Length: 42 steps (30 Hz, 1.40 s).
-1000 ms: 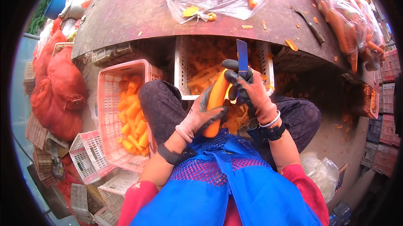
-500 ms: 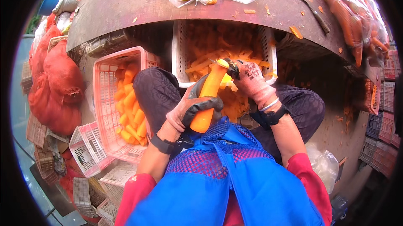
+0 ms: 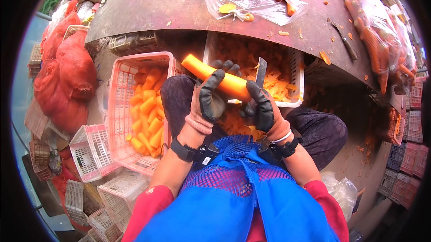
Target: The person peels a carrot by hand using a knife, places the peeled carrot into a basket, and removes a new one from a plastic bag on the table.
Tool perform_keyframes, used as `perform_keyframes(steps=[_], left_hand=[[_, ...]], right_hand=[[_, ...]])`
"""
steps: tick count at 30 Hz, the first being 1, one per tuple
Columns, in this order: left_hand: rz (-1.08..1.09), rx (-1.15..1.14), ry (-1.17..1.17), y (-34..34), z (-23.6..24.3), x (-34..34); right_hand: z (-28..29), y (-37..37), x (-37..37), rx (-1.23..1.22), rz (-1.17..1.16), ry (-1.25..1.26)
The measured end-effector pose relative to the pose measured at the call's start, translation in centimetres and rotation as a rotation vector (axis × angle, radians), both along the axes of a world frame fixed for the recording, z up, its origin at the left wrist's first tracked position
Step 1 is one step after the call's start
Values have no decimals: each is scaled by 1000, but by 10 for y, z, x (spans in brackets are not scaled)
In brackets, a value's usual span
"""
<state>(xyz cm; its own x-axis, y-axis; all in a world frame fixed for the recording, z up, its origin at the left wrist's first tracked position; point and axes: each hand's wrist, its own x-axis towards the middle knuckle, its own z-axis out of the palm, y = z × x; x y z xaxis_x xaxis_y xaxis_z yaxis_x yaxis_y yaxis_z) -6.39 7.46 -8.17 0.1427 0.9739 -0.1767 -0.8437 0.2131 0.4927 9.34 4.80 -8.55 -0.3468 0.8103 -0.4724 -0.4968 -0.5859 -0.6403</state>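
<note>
Right, taking the white crate (image 3: 297, 73) as our landmark, we see a peeled carrot (image 3: 234, 84) held slantwise across its near left corner, one end tipped away to the left, the other angled down to the right. We have the left hand (image 3: 208, 102), gloved with a dark palm, gripping that carrot round its middle, thumb on the near side and fingers behind. And there's the right hand (image 3: 265, 109), at the crate's near edge, closed around a flat-bladed tool (image 3: 261, 71), the blade standing up in front of the crate; its thumb is right at the carrot's lower end, though whether it presses there we cannot tell. Inside the crate we've got a heap of orange peelings (image 3: 276, 84). Just left of the crate, look, a pink crate (image 3: 117, 120) loaded with peeled carrots (image 3: 148, 111), all jumbled together. Beyond the crate, jutting over its far part, we spot the reddish worktop (image 3: 157, 4): on it, an open clear bag (image 3: 251, 7) with carrots straight beyond the crate, a knife (image 3: 345, 42) off to the right, and farther right bulging carrot bags (image 3: 372, 26). Well left of the crate, we find red mesh sacks (image 3: 72, 80) slumped in a pile, and on its near side, a blue apron (image 3: 215, 215).
</note>
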Motion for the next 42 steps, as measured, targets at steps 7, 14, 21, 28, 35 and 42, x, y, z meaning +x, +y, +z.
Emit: perform_keyframes(steps=[7,14,21,28,35,42], left_hand=[[-370,68,-103,-22,46,-25],[-858,-97,253,-42,32,-1],[-567,600,783,-38,23,1],[-460,710,879,-31,17,4],[-546,149,620,-27,11,-5],[-494,86,561,-35,5,-2]], right_hand=[[25,8,40,128,-60,14],[40,22,48,393,-88,-147],[34,42,62,321,-778,2],[37,33,32,542,-652,-24],[24,30,36,634,-658,-413],[12,44,23,829,-503,-473]])
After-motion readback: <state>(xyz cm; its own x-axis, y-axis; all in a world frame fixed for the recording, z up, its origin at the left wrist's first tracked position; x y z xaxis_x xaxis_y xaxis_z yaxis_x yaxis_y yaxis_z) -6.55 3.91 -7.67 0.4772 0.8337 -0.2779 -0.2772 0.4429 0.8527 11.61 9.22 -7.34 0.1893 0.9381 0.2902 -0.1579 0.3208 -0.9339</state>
